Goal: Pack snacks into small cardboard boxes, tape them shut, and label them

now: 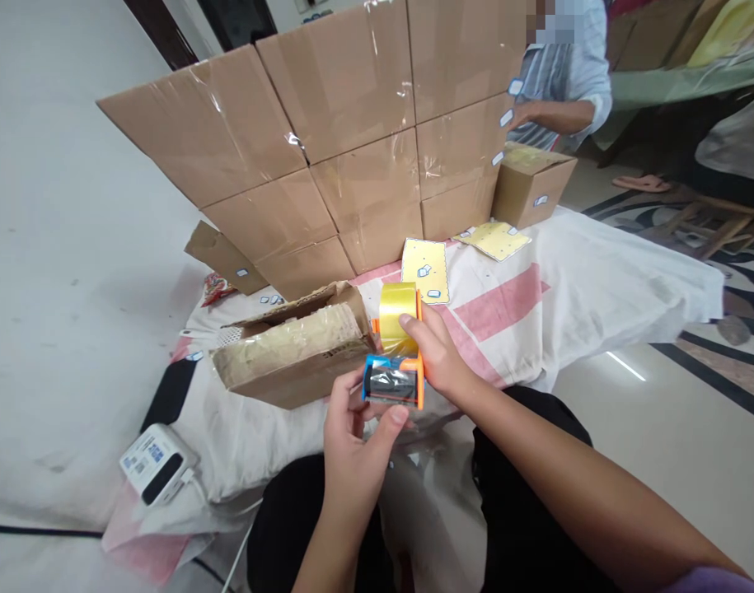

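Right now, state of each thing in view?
Tape dispenser: held in both hands, roll loaded.
Left hand: fingers at the dispenser's front end.
Right hand: gripping the dispenser.
Small box: on its side, taped.
Stacked boxes: taped shut.
Sticker sheet: flat on cloth.

Two bare hands meet at one tape dispenser point(396, 362) — the left hand point(352, 441) and the right hand point(435, 350) — and it carries one yellow roll of tape point(397, 315). One small carton point(296, 352) lies on its side just beside it. The stacked wall of sealed cartons point(327, 140) shows about nine box faces. One further carton point(533, 185) stands at its right end. Two yellow label sheets point(424, 269) lie on the cloth — one white device point(159, 463) at lower left. One other person point(562, 74) is behind.
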{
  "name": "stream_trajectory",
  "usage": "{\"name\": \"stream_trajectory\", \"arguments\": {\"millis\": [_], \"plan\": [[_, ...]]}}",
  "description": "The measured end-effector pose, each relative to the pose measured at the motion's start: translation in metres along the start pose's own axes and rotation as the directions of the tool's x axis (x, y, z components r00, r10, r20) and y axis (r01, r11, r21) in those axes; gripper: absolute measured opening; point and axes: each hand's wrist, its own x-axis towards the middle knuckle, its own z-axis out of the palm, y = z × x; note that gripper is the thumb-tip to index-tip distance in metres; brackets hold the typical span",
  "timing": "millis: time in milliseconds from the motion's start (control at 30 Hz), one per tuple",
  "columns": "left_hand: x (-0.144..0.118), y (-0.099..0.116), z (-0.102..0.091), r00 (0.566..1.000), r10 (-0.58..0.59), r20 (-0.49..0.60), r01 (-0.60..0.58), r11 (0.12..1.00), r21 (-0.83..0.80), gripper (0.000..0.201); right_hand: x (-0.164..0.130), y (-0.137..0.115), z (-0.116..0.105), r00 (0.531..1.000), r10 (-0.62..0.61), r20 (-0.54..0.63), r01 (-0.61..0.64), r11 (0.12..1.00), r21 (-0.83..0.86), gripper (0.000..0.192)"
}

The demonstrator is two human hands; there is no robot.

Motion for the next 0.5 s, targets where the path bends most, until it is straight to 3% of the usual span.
{"name": "stream_trajectory", "arguments": {"millis": [200,500], "plan": [[-0.005,0.014,0.012,0.983,-0.134,-0.122,0.13,0.991,-0.041,0.051,0.001,0.003,-0.001,1.0,-0.001,-0.014,0.001,1.0,-0.001,0.022],[-0.004,0.015,0.01,0.985,-0.142,-0.103,0.136,0.989,-0.055,0.058,-0.001,0.003,0.002,0.993,0.085,-0.086,-0.083,0.996,0.034,0.02]]}}
